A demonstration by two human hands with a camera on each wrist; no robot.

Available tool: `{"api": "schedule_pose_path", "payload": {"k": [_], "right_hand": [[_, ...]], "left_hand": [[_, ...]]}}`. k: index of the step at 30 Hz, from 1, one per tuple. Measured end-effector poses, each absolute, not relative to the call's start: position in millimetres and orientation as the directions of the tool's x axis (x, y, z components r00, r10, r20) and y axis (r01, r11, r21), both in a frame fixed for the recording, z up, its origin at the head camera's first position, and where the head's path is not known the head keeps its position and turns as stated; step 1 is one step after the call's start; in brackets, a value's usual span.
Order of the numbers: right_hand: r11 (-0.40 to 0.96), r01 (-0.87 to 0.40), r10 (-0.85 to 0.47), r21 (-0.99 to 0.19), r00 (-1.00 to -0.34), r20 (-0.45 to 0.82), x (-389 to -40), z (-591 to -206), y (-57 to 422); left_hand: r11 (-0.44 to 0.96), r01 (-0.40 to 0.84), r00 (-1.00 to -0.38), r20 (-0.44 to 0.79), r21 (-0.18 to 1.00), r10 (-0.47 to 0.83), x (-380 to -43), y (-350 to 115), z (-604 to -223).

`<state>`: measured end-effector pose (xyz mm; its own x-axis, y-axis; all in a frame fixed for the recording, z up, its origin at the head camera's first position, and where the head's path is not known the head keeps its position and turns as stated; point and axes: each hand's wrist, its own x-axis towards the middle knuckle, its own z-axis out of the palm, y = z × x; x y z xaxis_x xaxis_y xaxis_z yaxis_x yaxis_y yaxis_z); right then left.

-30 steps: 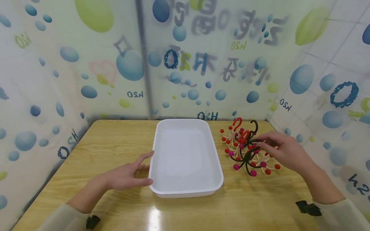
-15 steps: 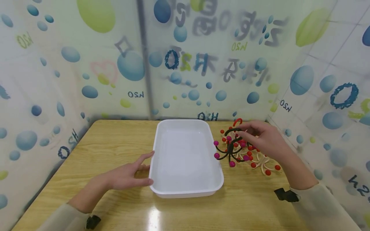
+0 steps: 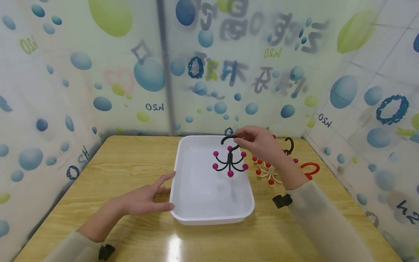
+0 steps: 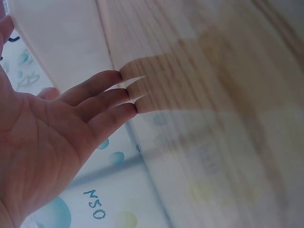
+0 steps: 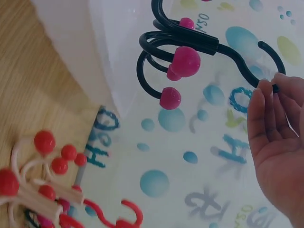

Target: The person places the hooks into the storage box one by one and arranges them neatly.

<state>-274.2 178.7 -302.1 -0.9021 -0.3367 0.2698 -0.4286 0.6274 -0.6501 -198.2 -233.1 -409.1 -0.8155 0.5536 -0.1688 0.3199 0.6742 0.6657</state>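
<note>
A black multi-armed hook hanger with magenta ball tips [image 3: 230, 158] hangs over the white tray [image 3: 203, 218], pinched at its top hook by my right hand [image 3: 260, 143]. In the right wrist view the fingertips grip the hanger's curved black hook [image 5: 244, 71], and its balls hang clear of the tray wall. My left hand [image 3: 144, 199] touches the tray's left rim with thumb and index finger spread. In the left wrist view that hand's [image 4: 52, 128] other fingers stretch down to the wooden tabletop [image 4: 199, 85].
Right of the tray lie more hook hangers, cream ones with red balls [image 3: 270, 173], partly hidden by my right forearm. A red hook [image 3: 311, 168] and a black hook [image 3: 289, 145] stick out of this pile. Bubble-patterned curtains [image 3: 209, 72] enclose the table's back and sides.
My right hand has lifted the black hanger from the pile and carried it left until it hangs over the tray. The left hand stays at the tray's rim.
</note>
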Motion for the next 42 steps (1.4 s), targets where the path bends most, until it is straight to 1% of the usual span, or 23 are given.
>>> {"api": "schedule_pose_path", "payload": {"k": [10, 23, 29, 35, 42], "right_hand": [[0.603, -0.422, -0.385, -0.677, -0.897, 0.216, -311.0, -314.3, 126.0], [0.597, -0.294, -0.339, -0.747, -0.936, 0.097, -348.3, -329.0, 80.7], [0.564, -0.250, -0.316, -0.787, -0.946, 0.074, -359.3, -341.4, 69.2], [0.561, -0.226, -0.287, -0.796, -0.955, 0.069, -366.4, -351.5, 63.6], [0.531, -0.228, -0.304, -0.816, -0.950, 0.067, -370.9, -358.4, 63.5]], "left_hand": [[0.682, 0.291, -0.821, -0.190, 0.671, 0.538, -198.5, -232.6, -408.8], [0.703, 0.241, -0.825, -0.240, 0.669, 0.511, -200.4, -230.8, -408.6], [0.702, 0.251, -0.825, -0.232, 0.666, 0.516, -200.4, -231.5, -409.9], [0.698, 0.257, -0.823, -0.226, 0.669, 0.521, -200.6, -232.5, -410.9], [0.702, 0.258, -0.823, -0.229, 0.664, 0.519, -200.5, -231.6, -409.6]]}}
